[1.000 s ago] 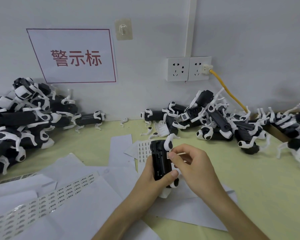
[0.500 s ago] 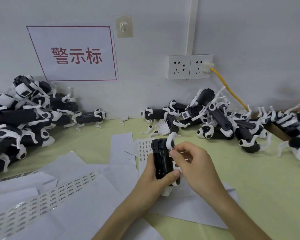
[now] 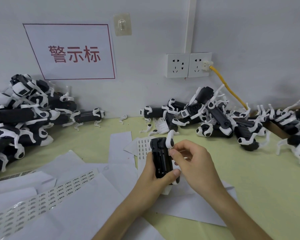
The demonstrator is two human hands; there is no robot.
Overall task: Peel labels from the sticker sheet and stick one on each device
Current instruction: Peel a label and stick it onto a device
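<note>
My left hand point(image 3: 151, 177) grips a black-and-white robot-dog device point(image 3: 161, 156) upright over the papers, thumb across its lower front. My right hand point(image 3: 192, 163) pinches a small white label point(image 3: 170, 151) between thumb and forefinger against the device's right side. A sticker sheet point(image 3: 142, 148) with rows of small labels lies just behind the device, partly hidden by it. A long sticker strip point(image 3: 47, 196) lies at the lower left.
Piles of the same devices lie at the left point(image 3: 19, 118), the back centre-right point(image 3: 213, 116) and the far right point(image 3: 294, 132). Loose white backing papers point(image 3: 87, 196) cover the yellow-green table point(image 3: 258, 179). A yellow cable point(image 3: 229, 90) runs down from the wall socket.
The hands and device have stayed nearly in place, drifting slightly. My right hand keeps the label pinched at the device's side.
</note>
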